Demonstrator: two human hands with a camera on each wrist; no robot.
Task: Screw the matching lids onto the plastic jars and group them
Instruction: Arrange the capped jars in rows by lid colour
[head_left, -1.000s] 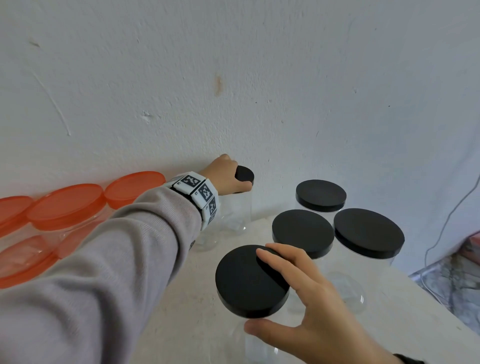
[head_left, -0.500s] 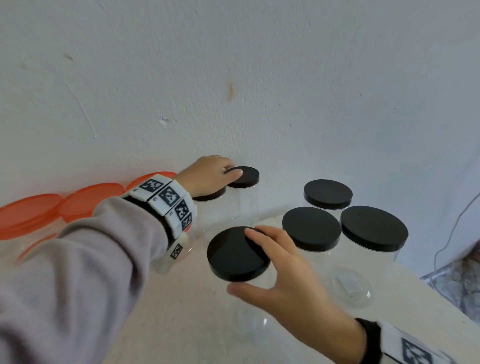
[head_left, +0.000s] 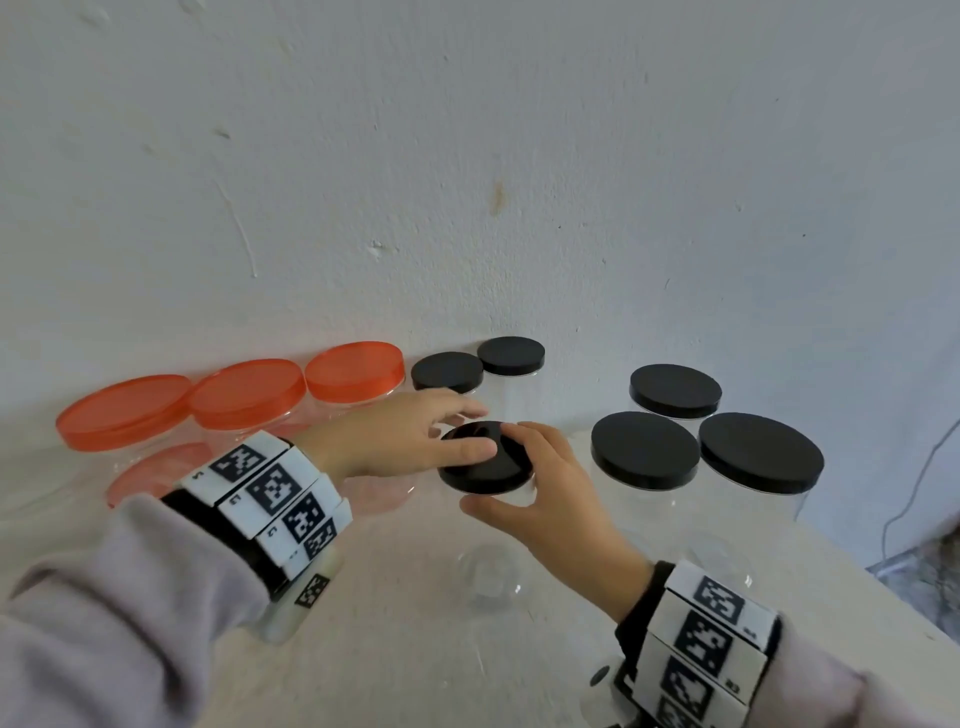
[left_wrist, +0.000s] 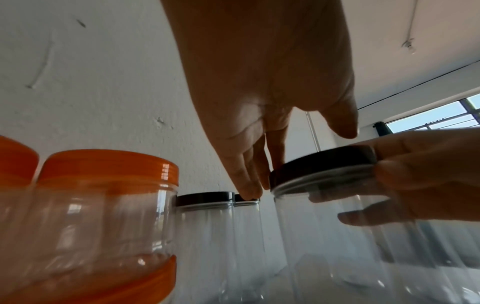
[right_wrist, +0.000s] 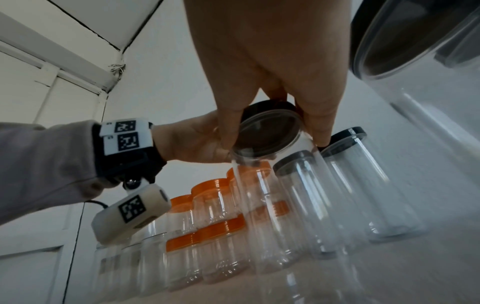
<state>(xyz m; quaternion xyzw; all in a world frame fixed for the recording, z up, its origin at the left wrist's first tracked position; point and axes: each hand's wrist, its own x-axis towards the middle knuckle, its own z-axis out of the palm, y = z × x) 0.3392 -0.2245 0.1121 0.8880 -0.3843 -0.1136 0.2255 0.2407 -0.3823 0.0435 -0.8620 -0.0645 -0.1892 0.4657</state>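
- Head view: the left hand (head_left: 395, 436) has come off the small black-lidded jars at the wall and now lies with straight fingers across the black lid (head_left: 485, 460) of the tall clear jar (head_left: 491, 561). The right hand (head_left: 550, 499), which a second ago held this jar nearer the front of the table, has carried it back toward the wall; its fingers and thumb curl round the lid rim.
- Judgement: the lid appears seated, so this is grouping, with the jar heading for the two small black-lidded jars (head_left: 511, 356) at the table's back edge.
- Three larger black-lidded jars (head_left: 644, 449) stand toward the back right corner; orange-lidded jars (head_left: 247, 392) line the back edge to the left.
- Left wrist view: left fingertips (left_wrist: 248, 188) are extended, touching the lid's edge, not wrapped round it. The right hand's fingers clasp the opposite side.
- Right wrist view: thumb and fingers (right_wrist: 320, 131) grip the lid either side; the jar stands upright on the table (right_wrist: 389, 273).
- Surface and room: a pale, rough tabletop (head_left: 405, 649) set against a scuffed white wall (head_left: 467, 182); a thin cable (head_left: 914, 493) hangs at the right; a window (left_wrist: 431, 119) shows high up in the left wrist view.
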